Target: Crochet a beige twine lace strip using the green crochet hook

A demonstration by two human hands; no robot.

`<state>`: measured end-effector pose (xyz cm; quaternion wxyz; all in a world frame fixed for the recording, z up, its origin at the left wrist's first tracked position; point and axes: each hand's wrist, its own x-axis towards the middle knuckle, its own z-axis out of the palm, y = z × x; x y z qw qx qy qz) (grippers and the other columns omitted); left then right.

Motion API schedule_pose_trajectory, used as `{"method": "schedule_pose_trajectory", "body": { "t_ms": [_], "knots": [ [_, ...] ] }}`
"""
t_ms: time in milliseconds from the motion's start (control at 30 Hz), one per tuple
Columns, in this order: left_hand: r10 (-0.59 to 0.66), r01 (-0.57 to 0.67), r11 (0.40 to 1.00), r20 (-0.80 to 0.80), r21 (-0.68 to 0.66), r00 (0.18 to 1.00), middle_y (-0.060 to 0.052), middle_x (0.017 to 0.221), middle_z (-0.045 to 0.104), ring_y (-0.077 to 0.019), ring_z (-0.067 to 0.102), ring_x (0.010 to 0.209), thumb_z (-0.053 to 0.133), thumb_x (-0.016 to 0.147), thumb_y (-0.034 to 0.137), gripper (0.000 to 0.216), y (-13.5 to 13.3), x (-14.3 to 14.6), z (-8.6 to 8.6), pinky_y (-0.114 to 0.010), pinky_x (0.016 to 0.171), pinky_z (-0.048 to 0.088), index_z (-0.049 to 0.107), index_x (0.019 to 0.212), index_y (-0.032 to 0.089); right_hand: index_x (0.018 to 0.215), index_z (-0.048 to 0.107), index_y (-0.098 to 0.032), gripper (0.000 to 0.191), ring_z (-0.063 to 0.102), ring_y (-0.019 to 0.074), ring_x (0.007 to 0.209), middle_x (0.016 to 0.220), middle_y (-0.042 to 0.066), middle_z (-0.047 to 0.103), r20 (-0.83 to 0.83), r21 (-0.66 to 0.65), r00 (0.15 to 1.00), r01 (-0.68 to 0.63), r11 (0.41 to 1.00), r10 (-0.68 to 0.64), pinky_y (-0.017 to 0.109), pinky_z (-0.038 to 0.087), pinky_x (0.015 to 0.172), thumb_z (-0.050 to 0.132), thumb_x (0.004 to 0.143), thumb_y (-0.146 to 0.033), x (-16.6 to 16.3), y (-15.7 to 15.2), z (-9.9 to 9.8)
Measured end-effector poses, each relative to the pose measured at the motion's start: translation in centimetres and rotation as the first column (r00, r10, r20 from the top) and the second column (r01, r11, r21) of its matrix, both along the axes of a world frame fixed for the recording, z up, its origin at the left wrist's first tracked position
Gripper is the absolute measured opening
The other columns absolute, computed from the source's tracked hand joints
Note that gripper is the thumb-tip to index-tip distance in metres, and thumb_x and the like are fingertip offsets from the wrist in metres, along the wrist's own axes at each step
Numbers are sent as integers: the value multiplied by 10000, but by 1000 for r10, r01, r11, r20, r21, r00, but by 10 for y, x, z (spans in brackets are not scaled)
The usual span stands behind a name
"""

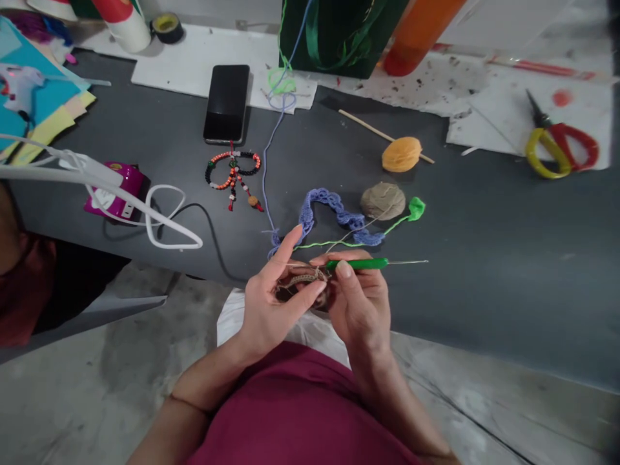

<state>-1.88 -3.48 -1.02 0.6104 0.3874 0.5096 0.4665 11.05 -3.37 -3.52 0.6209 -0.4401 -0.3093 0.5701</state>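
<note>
My left hand pinches a small brown crochet piece between thumb and fingers, its index finger stretched out. My right hand grips a green-handled crochet hook whose tip meets the brown piece and whose metal end points right. A thin brown strand runs up to a beige yarn ball on the dark table. Just beyond my hands lie a blue crocheted strip and a green crocheted leaf with its green strand.
An orange yarn ball on a stick, a black phone, a beaded figure, scissors on white paper, a magenta charger with white cable, coloured sheets and a dark green bag lie around.
</note>
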Motion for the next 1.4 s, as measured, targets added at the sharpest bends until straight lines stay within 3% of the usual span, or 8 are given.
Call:
{"method": "schedule_pose_trajectory", "body": {
  "t_ms": [100, 167, 400, 567, 733, 867, 1000, 1400],
  "knots": [
    [-14, 14, 1000, 3, -6, 1000, 4, 866, 768, -167, 692, 729, 862, 832, 234, 722, 1, 3, 0, -325, 761, 621, 629, 1513, 288, 957, 738, -332, 115, 578, 122, 454, 806, -27, 804, -13, -42, 1000, -14, 999, 14, 233, 409, 342, 771, 937, -440, 2, -1, 2],
    [-21, 22, 1000, 15, -23, 1000, 4, 891, 768, -161, 688, 755, 865, 828, 236, 732, 2, 6, 0, -312, 763, 612, 625, 1516, 301, 942, 750, -326, 118, 546, 107, 429, 780, -28, 801, -31, -50, 1000, 5, 999, -7, 218, 346, 318, 787, 925, -437, 4, -1, 2],
    [-101, 109, 993, 164, -43, 981, -15, 931, 768, -157, 693, 836, 852, 853, 278, 622, 9, 4, -7, -328, 865, 605, 682, 1452, 285, 925, 772, -327, 166, 773, 213, 687, 788, -7, 815, -49, -34, 998, 35, 999, -36, 373, 667, 640, 839, 866, -467, 11, 0, -2],
    [-110, 142, 984, 270, -103, 957, -14, 946, 770, -131, 684, 830, 881, 827, 264, 672, 14, 1, -9, -278, 831, 594, 669, 1463, 309, 918, 793, -326, 169, 763, 197, 665, 832, -12, 827, -110, -76, 994, 4, 997, -12, 359, 664, 626, 876, 839, -450, 15, -1, -4],
    [-122, 162, 979, 281, -124, 952, 16, 914, 731, -108, 640, 754, 915, 782, 290, 902, 15, 4, -10, -248, 747, 564, 516, 1591, 329, 939, 814, -313, 148, 734, 173, 694, 838, -8, 807, -86, -77, 996, -42, 996, 35, 327, 630, 666, 844, 881, -445, 17, -1, -7],
    [-82, 106, 987, 188, -119, 979, 47, 811, 687, -113, 608, 722, 901, 797, 282, 962, 15, 7, -11, -263, 746, 552, 438, 1637, 347, 981, 834, -329, 56, 720, 178, 902, 943, 3, 785, 103, 83, 994, -41, 996, 33, 324, 597, 804, 793, 942, -332, 22, -1, -8],
    [-47, 55, 996, 115, -67, 992, 43, 798, 693, -135, 628, 746, 903, 800, 286, 923, 16, 9, -10, -288, 772, 564, 476, 1615, 360, 1013, 846, -349, 149, 698, 171, 899, 910, -2, 749, 233, 187, 972, -73, 980, 28, 319, 580, 800, 798, 928, -236, 26, -2, -8],
    [-107, 119, 989, 139, -85, 985, 16, 905, 763, -158, 708, 857, 892, 805, 252, 847, 18, 5, -10, -335, 895, 603, 542, 1569, 354, 958, 854, -333, 149, 686, 161, 744, 849, -5, 771, 189, 137, 982, 6, 991, -32, 339, 593, 705, 837, 874, -211, 26, 1, -10]
  ]
}}
